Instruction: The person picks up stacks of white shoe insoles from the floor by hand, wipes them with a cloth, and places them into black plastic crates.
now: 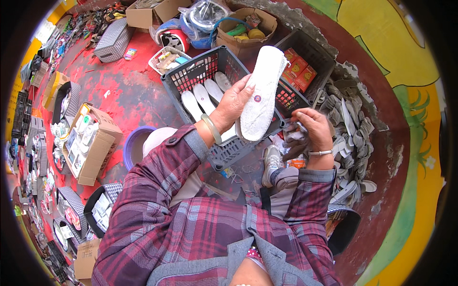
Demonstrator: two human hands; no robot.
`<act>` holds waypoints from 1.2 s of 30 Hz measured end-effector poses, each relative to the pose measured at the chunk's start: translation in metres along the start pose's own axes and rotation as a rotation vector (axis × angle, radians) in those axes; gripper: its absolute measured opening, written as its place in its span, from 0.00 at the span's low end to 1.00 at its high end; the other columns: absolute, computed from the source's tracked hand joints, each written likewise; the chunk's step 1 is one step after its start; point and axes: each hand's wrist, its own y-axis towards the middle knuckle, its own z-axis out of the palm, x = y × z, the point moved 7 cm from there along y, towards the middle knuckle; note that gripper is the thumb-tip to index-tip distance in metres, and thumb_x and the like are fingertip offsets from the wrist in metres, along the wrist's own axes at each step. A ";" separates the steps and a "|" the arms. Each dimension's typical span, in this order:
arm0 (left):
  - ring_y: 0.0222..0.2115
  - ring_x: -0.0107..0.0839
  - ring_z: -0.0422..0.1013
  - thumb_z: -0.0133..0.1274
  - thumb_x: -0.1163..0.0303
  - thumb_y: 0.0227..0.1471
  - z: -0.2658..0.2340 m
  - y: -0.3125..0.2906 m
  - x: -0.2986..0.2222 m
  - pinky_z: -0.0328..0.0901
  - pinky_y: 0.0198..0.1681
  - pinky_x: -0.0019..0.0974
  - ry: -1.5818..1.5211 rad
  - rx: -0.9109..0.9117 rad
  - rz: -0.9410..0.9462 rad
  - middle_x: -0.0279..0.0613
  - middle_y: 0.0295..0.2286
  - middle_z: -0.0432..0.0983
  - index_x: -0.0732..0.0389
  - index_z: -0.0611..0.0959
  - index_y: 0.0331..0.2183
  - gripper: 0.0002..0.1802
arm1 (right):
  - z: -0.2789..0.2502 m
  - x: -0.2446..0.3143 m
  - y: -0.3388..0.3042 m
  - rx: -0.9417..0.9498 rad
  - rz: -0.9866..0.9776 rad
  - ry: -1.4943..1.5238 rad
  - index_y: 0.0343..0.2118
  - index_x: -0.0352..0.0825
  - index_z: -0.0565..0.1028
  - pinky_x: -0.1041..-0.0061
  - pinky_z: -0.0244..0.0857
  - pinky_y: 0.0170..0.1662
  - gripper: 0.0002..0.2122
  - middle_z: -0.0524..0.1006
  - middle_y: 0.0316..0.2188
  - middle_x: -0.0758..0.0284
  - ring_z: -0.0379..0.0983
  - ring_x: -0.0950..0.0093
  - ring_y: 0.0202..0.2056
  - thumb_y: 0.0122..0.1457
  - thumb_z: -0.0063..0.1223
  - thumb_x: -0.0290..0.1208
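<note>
My left hand is closed on a white insole with a small round purple mark, its thumb lying on the top face. The ragged right edge suggests more than one layer. Below it stands a dark grey plastic crate with several white insoles lying in it. To the right, my right hand has its fingers bent together, with the thumb and forefinger pinched. Just under those fingers is a crumpled grey-brown piece; whether the hand grips it is hard to make out.
A large heap of grey insoles lies along the wall at right. Behind the crate are a black crate with orange-red boxes, a cardboard box and a small white basket. At left stand a purple basin and a filled carton.
</note>
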 end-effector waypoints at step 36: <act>0.37 0.26 0.72 0.46 0.71 0.53 0.014 -0.008 0.016 0.68 0.40 0.29 -0.069 0.116 -0.282 0.40 0.41 0.72 0.63 0.60 0.56 0.29 | 0.064 -0.045 0.012 0.230 0.080 0.333 0.49 0.24 0.68 0.82 0.60 0.48 0.17 0.74 0.42 0.67 0.69 0.80 0.43 0.59 0.49 0.29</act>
